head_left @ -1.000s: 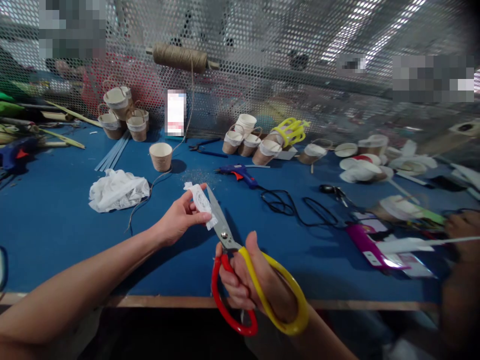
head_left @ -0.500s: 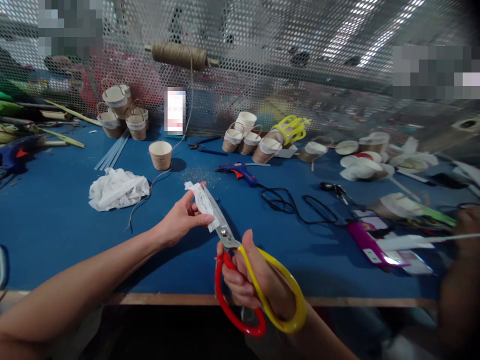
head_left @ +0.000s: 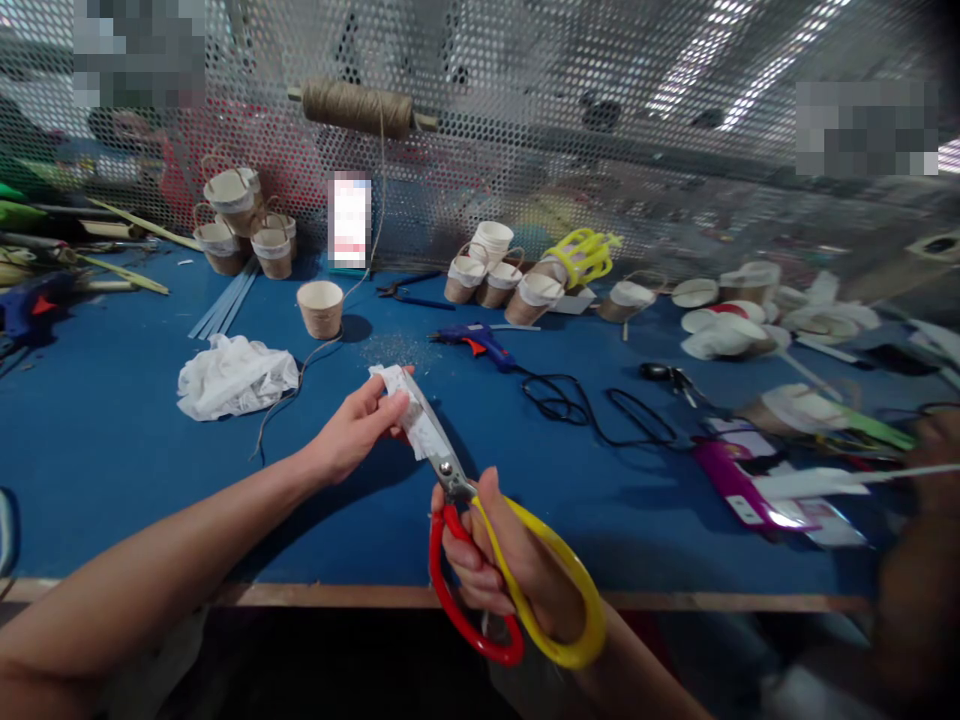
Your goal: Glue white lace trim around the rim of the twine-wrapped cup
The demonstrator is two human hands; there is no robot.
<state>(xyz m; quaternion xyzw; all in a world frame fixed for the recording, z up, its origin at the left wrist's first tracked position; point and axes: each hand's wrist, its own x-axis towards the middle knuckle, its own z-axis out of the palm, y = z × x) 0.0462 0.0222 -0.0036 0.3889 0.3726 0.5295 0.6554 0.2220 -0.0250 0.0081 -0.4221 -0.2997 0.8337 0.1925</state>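
My left hand (head_left: 356,425) pinches a short strip of white lace (head_left: 421,432) between thumb and fingers. Against the strip's right edge lie the blades of large scissors (head_left: 448,468), one handle loop red and the other yellow. My right hand (head_left: 499,560) is wrapped round those handles, with the blades nearly together and pointing away from me. Beyond my left hand stands a small twine-wrapped cup (head_left: 321,310) with a loose end of twine by it. A crumpled heap of white lace (head_left: 236,378) rests on the blue table (head_left: 330,530) to the left.
A blue glue gun (head_left: 476,342) with a black cord lies ahead, near pliers (head_left: 416,295). Small handled buckets (head_left: 271,250) stand at the back. A twine spool (head_left: 356,108) hangs on the mesh. At far right are a purple packet (head_left: 739,485) and another person's hand (head_left: 937,445).
My left thumb has shifted up and left along the lace strip, baring its lower end. The scissors and my right hand have moved slightly left, and the handle loops sit a little closer together.
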